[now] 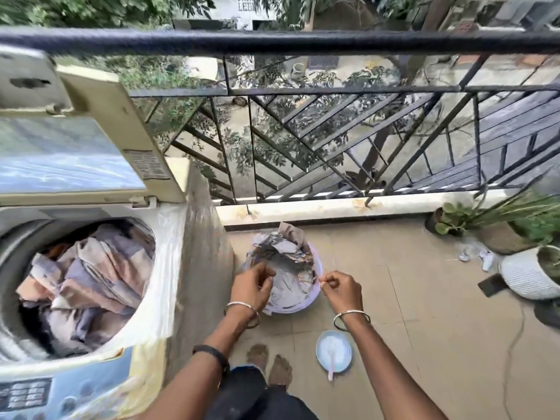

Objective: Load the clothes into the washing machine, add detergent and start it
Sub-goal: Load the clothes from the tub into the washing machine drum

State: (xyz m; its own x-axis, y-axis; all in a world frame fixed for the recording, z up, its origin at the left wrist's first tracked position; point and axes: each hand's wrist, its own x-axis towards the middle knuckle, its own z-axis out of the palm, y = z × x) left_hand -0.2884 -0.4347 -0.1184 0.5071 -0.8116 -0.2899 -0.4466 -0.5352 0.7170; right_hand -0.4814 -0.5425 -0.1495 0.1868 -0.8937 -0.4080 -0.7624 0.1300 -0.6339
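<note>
Locate the cream top-loading washing machine (75,212) at left, lid raised. Observe in its drum a heap of checked pastel cloth (88,277), already loaded. Treat loading as only partly done: find more crumpled grey-and-white garments (291,268) in the round lilac plastic tub (291,310) on the tiled floor, just beside the machine.

Note the left hand (251,283), fingers curled down onto those garments, apparently gripping the grey one. Note the right hand (342,287), thumb and forefinger pinched narrow on what appears to be the tub's right rim.

Regard the detergent step as not yet done: see the pale blue round dish of white powder (333,348), pink spoon laid in it, on the floor near the feet, apart from the tub. Regard starting as outstanding too: see the dark button panel (24,392) at the machine's front edge, well apart from both hands.

Expect, as remaining work: transfer garments, add powder, lower lid, press start.
</note>
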